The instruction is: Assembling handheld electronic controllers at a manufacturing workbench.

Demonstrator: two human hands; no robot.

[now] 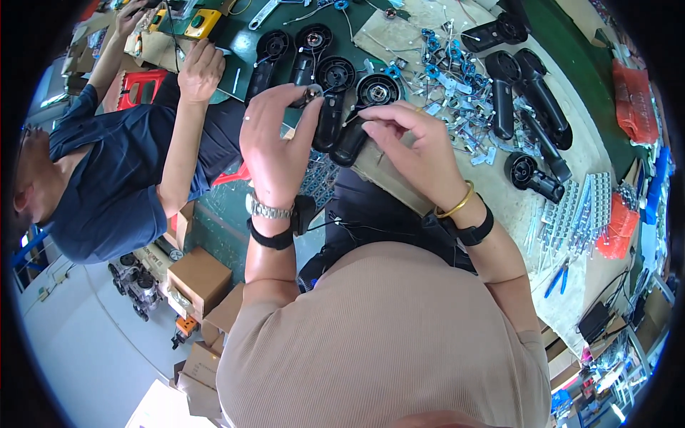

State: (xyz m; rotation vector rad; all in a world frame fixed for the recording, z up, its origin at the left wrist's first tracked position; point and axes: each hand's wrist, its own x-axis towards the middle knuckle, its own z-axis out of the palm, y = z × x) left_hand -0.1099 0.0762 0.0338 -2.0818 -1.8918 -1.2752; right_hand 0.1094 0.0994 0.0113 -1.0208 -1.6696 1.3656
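Observation:
Between the thumb and index finger of my left hand (pixel 277 146) is a small round metal part (pixel 312 92), too small to name. My right hand (pixel 417 146) has its thumb and index finger closed at the neck of a black paddle-shaped housing (pixel 348 145). That housing lies at the table edge, its round head away from me, with a metal-centred round piece inside. Just left of it is a second black housing (pixel 329 121), near my left fingertips. Two more, a black housing (pixel 302 68) and another black housing (pixel 260 78), lie farther left.
Small motors with wires and metal plates form a loose heap (pixel 457 85) to the right. Beyond are more black housings (pixel 504 100), metal strips (pixel 589 207) and blue-handled pliers (pixel 556 280). A co-worker's hand (pixel 201 71) is at the left, near a yellow box (pixel 203 23).

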